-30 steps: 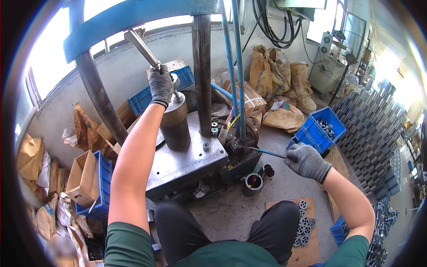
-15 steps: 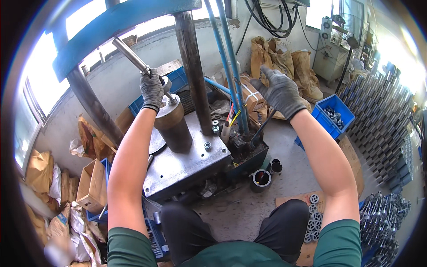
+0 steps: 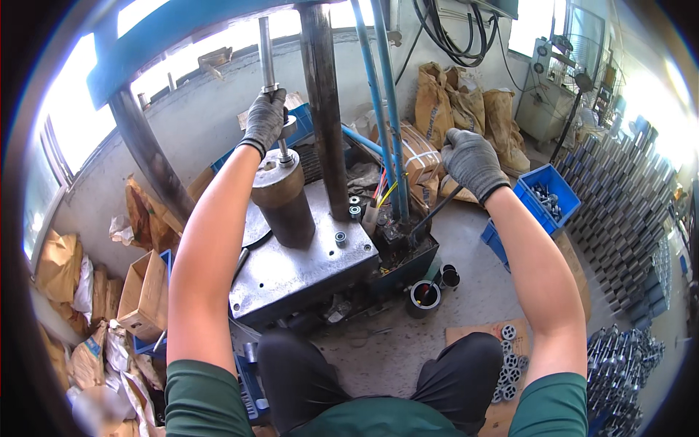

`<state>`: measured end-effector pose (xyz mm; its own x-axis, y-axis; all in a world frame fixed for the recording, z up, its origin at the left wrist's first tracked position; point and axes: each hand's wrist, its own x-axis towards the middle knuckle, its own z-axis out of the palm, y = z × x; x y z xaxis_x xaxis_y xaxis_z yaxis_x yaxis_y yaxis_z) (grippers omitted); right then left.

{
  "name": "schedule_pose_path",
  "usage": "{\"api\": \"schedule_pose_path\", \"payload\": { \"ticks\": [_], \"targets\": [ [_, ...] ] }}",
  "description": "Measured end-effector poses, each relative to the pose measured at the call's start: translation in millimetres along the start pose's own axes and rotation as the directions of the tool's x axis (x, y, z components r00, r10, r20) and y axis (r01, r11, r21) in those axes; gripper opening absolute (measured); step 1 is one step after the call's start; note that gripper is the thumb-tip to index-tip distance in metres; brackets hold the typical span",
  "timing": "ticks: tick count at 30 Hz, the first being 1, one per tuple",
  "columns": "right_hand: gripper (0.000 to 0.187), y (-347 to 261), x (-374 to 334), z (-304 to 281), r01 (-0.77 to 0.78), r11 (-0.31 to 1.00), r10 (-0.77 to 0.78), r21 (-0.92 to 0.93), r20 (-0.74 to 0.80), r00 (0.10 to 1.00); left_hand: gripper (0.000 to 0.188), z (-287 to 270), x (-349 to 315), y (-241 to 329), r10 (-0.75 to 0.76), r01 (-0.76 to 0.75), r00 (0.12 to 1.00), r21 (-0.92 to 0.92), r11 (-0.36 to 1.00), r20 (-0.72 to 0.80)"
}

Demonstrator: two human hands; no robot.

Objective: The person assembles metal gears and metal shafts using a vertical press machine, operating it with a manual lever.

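Note:
My left hand (image 3: 266,121), in a grey glove, is closed round a silver metal rod (image 3: 267,54) that stands nearly upright above it. Just below the fingers a ring-shaped metal piece (image 3: 290,126) shows; whether it belongs to the rod I cannot tell. Beneath it, a metal fitting (image 3: 285,154) sits on top of a thick steel cylinder (image 3: 288,211), which stands on the press's flat metal bed (image 3: 313,262). My right hand (image 3: 472,162), gloved alike, is closed over the upper end of a dark lever (image 3: 437,207); the hand hides that end.
Round the bed rise steel columns (image 3: 324,109) and blue pipes (image 3: 384,109). Several small bushings (image 3: 341,239) lie on it. A blue bin of metal parts (image 3: 547,191), stacked metal tubes (image 3: 611,211) and slotted discs (image 3: 508,364) lie right. Two dark cups (image 3: 424,297) stand on the floor.
The rod has swung from leaning left to nearly upright, with my left hand moving right. My right hand's raised fingers have curled closed, and the hand and lever have moved lower and rightward.

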<state>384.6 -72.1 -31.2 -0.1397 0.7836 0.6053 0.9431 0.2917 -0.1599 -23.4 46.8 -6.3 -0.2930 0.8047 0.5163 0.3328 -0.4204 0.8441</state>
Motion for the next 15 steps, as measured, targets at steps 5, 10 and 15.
{"api": "schedule_pose_path", "payload": {
  "ticks": [5,10,15],
  "targets": [
    [0.019,14.6,-36.2,-10.8,0.139,0.990,-0.138,0.015,-0.051,0.989,0.031,10.1,-6.1,6.7,0.030,-0.035,0.999,0.123,0.992,0.041],
    [0.010,26.7,-96.2,-29.9,0.284,0.957,-0.285,0.058,0.018,0.958,0.034,0.9,-7.6,2.7,0.056,-0.055,0.998,0.213,0.976,0.005],
    [0.029,34.8,-157.4,-48.9,0.205,0.975,-0.220,0.084,0.488,0.845,0.034,-2.7,-13.9,5.4,0.050,-0.046,0.999,0.196,0.980,-0.014]
  ]
}}
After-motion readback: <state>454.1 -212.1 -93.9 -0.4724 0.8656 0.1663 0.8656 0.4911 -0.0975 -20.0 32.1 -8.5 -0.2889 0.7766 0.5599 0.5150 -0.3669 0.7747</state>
